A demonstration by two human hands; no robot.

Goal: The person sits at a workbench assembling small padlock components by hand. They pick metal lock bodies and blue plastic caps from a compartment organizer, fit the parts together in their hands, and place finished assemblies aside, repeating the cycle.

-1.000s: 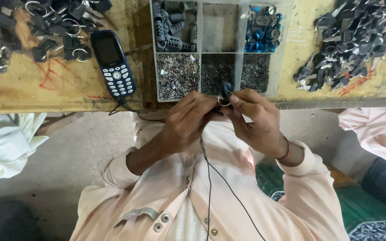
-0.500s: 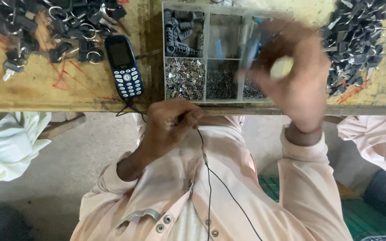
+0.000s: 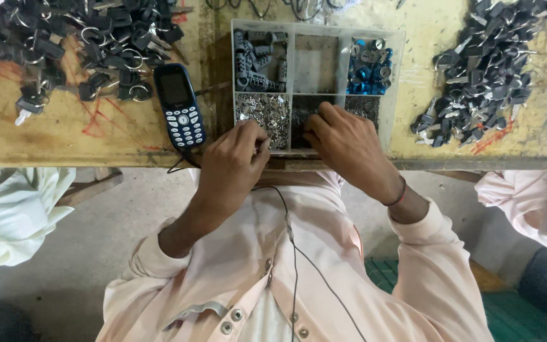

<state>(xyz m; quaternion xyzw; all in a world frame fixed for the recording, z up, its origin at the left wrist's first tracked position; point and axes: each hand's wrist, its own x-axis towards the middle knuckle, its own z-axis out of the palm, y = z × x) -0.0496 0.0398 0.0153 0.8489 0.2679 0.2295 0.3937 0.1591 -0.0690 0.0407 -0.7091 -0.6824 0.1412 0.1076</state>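
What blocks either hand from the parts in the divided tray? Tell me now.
Nothing visible does. The right hand already reaches into the tray's middle front compartment of dark parts, and the left hand sits at the front edge beside the silvery parts. The blue phone lies off to the left hand's side.

The person wears a pale pink long-sleeved shirt [image 3: 324,278] with a collar and small round buttons [image 3: 226,327], its sleeves pushed up the forearms. A thin dark cord bracelet [image 3: 397,194] circles the right wrist. A thin black earphone cable [image 3: 294,253] runs down the chest, splitting into two strands.
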